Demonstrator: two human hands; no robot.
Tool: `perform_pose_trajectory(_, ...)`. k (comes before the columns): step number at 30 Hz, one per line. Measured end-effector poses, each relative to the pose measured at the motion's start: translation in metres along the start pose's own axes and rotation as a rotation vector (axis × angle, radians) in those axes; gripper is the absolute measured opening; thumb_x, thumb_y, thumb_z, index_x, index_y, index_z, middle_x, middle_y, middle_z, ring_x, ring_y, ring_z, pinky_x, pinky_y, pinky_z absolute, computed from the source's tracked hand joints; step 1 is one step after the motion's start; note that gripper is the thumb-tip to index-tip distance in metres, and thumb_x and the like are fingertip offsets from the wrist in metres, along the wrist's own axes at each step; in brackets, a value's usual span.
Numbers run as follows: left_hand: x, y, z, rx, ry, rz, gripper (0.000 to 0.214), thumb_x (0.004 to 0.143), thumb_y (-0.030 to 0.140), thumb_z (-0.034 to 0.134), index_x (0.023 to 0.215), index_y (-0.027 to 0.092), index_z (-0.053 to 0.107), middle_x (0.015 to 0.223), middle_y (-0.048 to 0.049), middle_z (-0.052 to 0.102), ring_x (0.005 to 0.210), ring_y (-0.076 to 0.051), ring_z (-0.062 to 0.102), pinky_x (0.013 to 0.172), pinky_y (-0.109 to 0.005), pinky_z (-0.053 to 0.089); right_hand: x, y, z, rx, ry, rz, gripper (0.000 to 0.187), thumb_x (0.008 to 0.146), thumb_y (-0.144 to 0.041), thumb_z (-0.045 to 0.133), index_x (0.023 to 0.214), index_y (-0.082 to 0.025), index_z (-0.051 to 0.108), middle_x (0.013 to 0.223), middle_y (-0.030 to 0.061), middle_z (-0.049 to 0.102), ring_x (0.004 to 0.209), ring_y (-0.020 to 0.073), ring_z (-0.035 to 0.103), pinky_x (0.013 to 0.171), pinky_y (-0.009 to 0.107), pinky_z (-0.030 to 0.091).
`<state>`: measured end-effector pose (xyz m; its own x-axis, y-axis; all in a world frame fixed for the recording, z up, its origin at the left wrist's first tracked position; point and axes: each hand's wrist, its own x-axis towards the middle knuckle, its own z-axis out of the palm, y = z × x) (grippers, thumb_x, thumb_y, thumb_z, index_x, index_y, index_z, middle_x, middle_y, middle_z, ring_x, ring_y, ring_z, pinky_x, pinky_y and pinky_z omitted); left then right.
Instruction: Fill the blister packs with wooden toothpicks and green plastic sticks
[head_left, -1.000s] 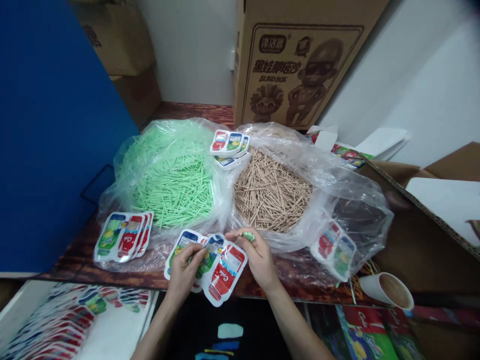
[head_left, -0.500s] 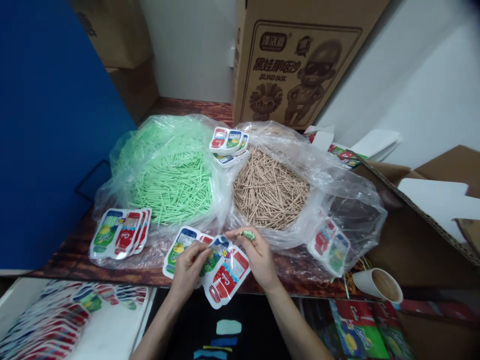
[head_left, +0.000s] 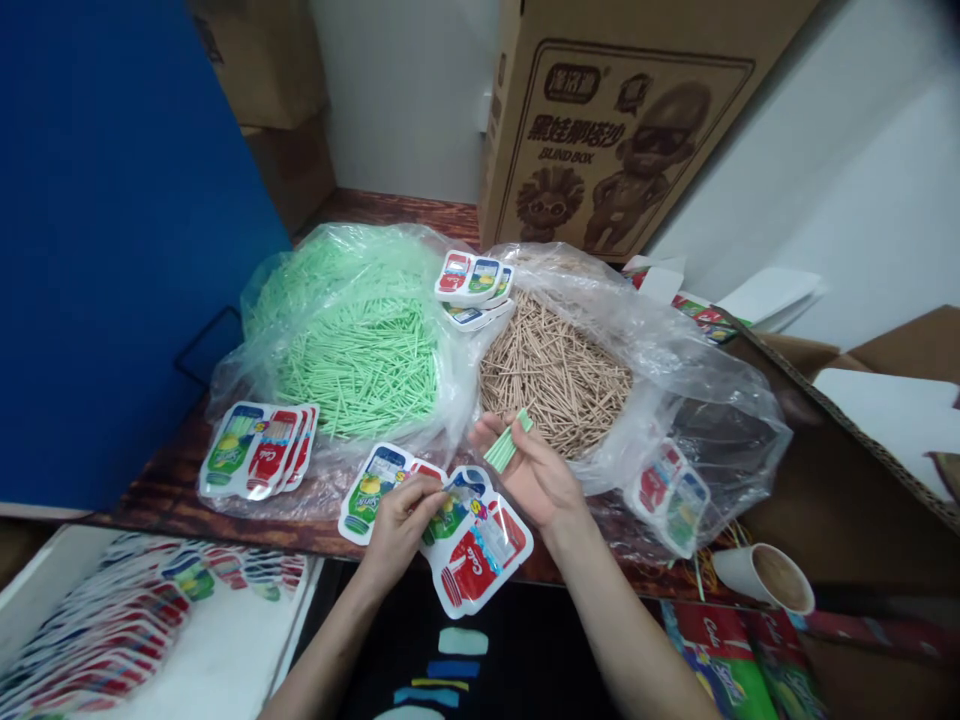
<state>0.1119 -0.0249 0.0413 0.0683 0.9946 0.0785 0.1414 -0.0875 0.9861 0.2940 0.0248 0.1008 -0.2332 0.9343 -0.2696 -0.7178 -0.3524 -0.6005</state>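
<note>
The green sticks (head_left: 508, 442), judged light and easily scattered, are pinched mid-length in the right hand (head_left: 538, 480); the flimsy blister pack (head_left: 486, 552) is clamped edgewise by the left hand (head_left: 405, 512).

The packet (head_left: 480, 545) is before the left bag (head_left: 352, 340) and right bag (head_left: 559, 375) on the table (head_left: 390, 208), cardboard box (head_left: 622, 120) behind.

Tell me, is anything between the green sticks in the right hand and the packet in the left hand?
Nothing visible. The right hand holds the green sticks close to the packet, which the left hand pinches at its top edge. Whether its pocket is open cannot be told.
</note>
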Motion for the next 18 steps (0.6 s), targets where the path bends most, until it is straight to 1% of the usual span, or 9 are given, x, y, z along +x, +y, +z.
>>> perform_pose_trajectory(2, 0.001, 0.000, 0.003, -0.041, 0.002, -0.033, 0.018, 0.083, 0.033, 0.062, 0.075, 0.018, 0.069, 0.075, -0.0025, 0.067, 0.072, -0.017, 0.060, 0.068, -0.026, 0.046, 0.005, -0.001, 0.002, 0.067, -0.003, 0.007, 0.007, 0.084, -0.021, 0.066, 0.087, -0.022, 0.060, 0.098, 0.0013, 0.075, 0.097, 0.0163, 0.069, 0.099, 0.038, 0.049)
perform_pose_trajectory(4, 0.001, 0.000, 0.006, -0.100, 0.011, -0.087, 0.019, 0.080, 0.034, 0.064, 0.074, 0.018, 0.070, 0.074, -0.0020, 0.066, 0.070, -0.016, 0.059, 0.067, -0.026, 0.046, 0.007, 0.001, 0.005, 0.072, -0.015, 0.016, 0.006, 0.085, -0.021, 0.066, 0.086, -0.022, 0.060, 0.098, 0.0015, 0.074, 0.098, 0.0174, 0.069, 0.099, 0.040, 0.049)
perform_pose_trajectory(6, 0.001, 0.000, 0.009, -0.173, 0.032, -0.150, 0.020, 0.078, 0.036, 0.066, 0.073, 0.018, 0.070, 0.072, -0.0011, 0.065, 0.068, -0.015, 0.057, 0.065, -0.025, 0.045, 0.005, 0.004, 0.007, 0.044, -0.012, 0.037, 0.008, 0.084, -0.023, 0.067, 0.085, -0.022, 0.059, 0.096, 0.0015, 0.074, 0.097, 0.0185, 0.069, 0.096, 0.040, 0.051)
perform_pose_trajectory(9, 0.000, 0.000, 0.013, -0.254, 0.068, -0.225, 0.020, 0.077, 0.037, 0.068, 0.073, 0.018, 0.070, 0.071, -0.0002, 0.064, 0.067, -0.015, 0.057, 0.063, -0.024, 0.045, -0.002, 0.008, 0.008, -0.066, 0.006, 0.072, 0.013, 0.081, -0.026, 0.070, 0.085, -0.022, 0.058, 0.095, 0.0023, 0.074, 0.095, 0.0190, 0.070, 0.087, 0.036, 0.054)
perform_pose_trajectory(10, 0.000, 0.000, 0.013, -0.266, 0.078, -0.231, 0.020, 0.077, 0.037, 0.068, 0.074, 0.018, 0.071, 0.072, -0.0004, 0.065, 0.067, -0.015, 0.057, 0.063, -0.024, 0.045, -0.005, 0.007, 0.008, -0.132, -0.007, 0.083, 0.015, 0.080, -0.027, 0.071, 0.085, -0.022, 0.058, 0.098, 0.0031, 0.074, 0.094, 0.0190, 0.069, 0.085, 0.035, 0.054)
perform_pose_trajectory(12, 0.000, -0.001, 0.015, -0.275, 0.093, -0.216, 0.019, 0.076, 0.037, 0.069, 0.076, 0.018, 0.072, 0.076, -0.0015, 0.067, 0.071, -0.016, 0.059, 0.066, -0.025, 0.047, -0.010, 0.003, 0.008, -0.319, -0.074, 0.122, 0.018, 0.079, -0.030, 0.072, 0.086, -0.020, 0.059, 0.106, 0.0045, 0.071, 0.095, 0.0191, 0.068, 0.083, 0.034, 0.053)
perform_pose_trajectory(14, 0.001, -0.001, 0.016, -0.282, 0.100, -0.183, 0.018, 0.076, 0.036, 0.069, 0.078, 0.018, 0.073, 0.083, -0.0032, 0.069, 0.078, -0.018, 0.061, 0.073, -0.027, 0.048, -0.015, -0.006, 0.009, -0.541, -0.160, 0.148, 0.023, 0.080, -0.033, 0.071, 0.097, -0.021, 0.061, 0.114, 0.0050, 0.067, 0.102, 0.0195, 0.065, 0.088, 0.034, 0.051)
perform_pose_trajectory(16, 0.003, -0.002, 0.018, -0.302, 0.114, -0.165, 0.019, 0.078, 0.036, 0.068, 0.082, 0.019, 0.074, 0.089, -0.0048, 0.071, 0.086, -0.021, 0.063, 0.080, -0.029, 0.048, -0.022, -0.018, 0.011, -0.747, -0.188, 0.092, 0.034, 0.082, -0.033, 0.068, 0.113, -0.024, 0.058, 0.120, 0.0050, 0.063, 0.115, 0.0199, 0.058, 0.095, 0.034, 0.046)
perform_pose_trajectory(18, 0.004, -0.003, 0.020, -0.335, 0.137, -0.168, 0.020, 0.079, 0.036, 0.067, 0.085, 0.019, 0.074, 0.094, -0.0056, 0.071, 0.092, -0.022, 0.063, 0.083, -0.030, 0.048, -0.029, -0.030, 0.014, -0.938, -0.161, -0.015, 0.041, 0.084, -0.031, 0.065, 0.123, -0.027, 0.054, 0.123, 0.0048, 0.061, 0.120, 0.0201, 0.053, 0.097, 0.034, 0.044)
